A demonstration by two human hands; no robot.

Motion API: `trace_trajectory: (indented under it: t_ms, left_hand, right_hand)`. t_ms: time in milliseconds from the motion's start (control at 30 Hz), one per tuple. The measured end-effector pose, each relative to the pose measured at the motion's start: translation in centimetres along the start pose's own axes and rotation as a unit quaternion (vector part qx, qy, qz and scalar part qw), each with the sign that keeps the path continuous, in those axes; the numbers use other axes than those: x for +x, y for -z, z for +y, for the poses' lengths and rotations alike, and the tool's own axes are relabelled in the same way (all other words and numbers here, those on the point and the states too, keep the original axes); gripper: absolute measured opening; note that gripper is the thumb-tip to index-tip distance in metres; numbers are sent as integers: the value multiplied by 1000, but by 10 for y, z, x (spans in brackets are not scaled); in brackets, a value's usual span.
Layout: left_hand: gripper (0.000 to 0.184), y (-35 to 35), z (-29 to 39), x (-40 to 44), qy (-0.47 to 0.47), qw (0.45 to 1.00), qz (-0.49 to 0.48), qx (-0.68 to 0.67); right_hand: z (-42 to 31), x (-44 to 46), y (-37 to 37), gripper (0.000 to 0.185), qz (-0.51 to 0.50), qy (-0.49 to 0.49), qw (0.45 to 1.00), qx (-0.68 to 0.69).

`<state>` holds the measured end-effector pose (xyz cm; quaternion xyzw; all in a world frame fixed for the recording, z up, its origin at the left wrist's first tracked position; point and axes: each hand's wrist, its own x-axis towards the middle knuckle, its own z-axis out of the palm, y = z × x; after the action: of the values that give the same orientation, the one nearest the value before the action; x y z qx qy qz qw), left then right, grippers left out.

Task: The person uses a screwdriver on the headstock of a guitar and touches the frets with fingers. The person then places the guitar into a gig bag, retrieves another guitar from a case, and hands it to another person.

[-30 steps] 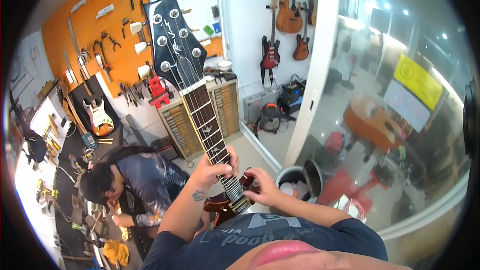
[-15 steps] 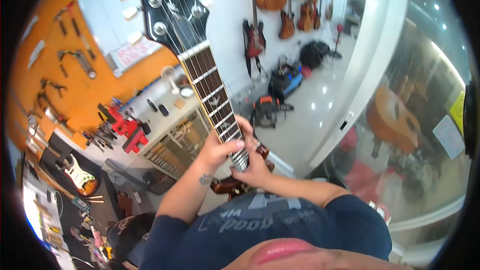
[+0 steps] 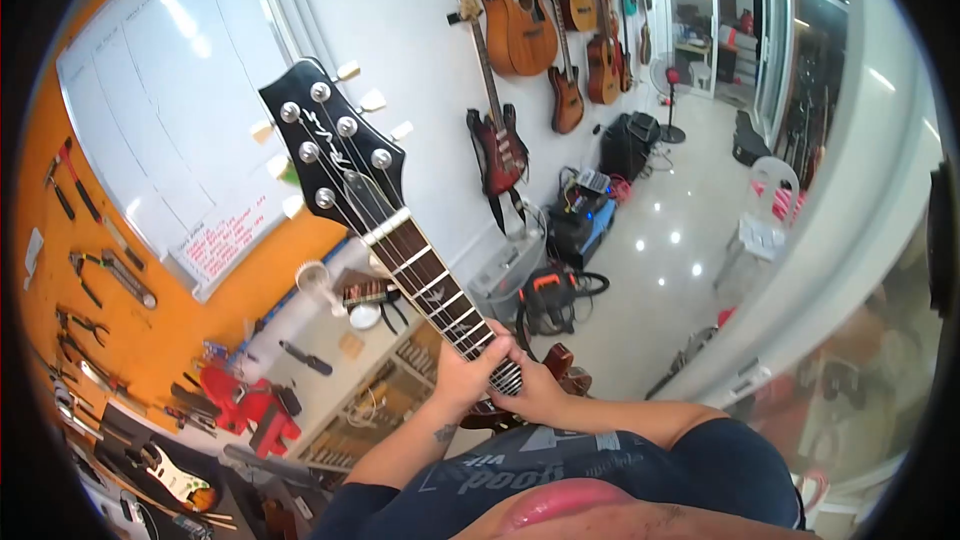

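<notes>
An electric guitar (image 3: 425, 275) points up and to the left, its black headstock with silver tuners and pale pegs uppermost. My left hand (image 3: 468, 370) is wrapped round the neck, thumb across the strings at the lower frets. Just to its right, my right hand (image 3: 535, 390) rests against the neck and strings close to the left thumb; its fingers are partly hidden behind the neck. The reddish-brown guitar body (image 3: 570, 375) shows only in part behind my hands and shirt.
Guitars (image 3: 515, 20) hang on the white wall. A whiteboard (image 3: 160, 90) and tools cover the left wall, above a cabinet top (image 3: 350, 340) with a red vise (image 3: 250, 405). A vacuum (image 3: 550, 300) stands on the floor. A white door frame (image 3: 810, 270) is at right.
The view has swung right, towards the hanging guitars and hallway, and the co-worker is out of view. My right hand has moved from the strings near the body up to my left hand.
</notes>
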<state>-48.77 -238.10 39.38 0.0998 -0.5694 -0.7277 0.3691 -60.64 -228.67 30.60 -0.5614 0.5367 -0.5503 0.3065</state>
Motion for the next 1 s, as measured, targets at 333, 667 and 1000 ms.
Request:
trace_trajectory:
  t_ms: [333,667,1000]
  left_hand:
    - [54,50,-18,158,31,994,-97,36]
    - [80,78,131,268,-217,887,-396,-95]
    - [46,99,133,322,-125,869,-405,-256]
  right_hand:
    - [68,128,63,47,177,-43,981,-68]
    - [118,212,171,48,503,-73,846,-164]
    - [139,206,236,46,604,-36,788,-110]
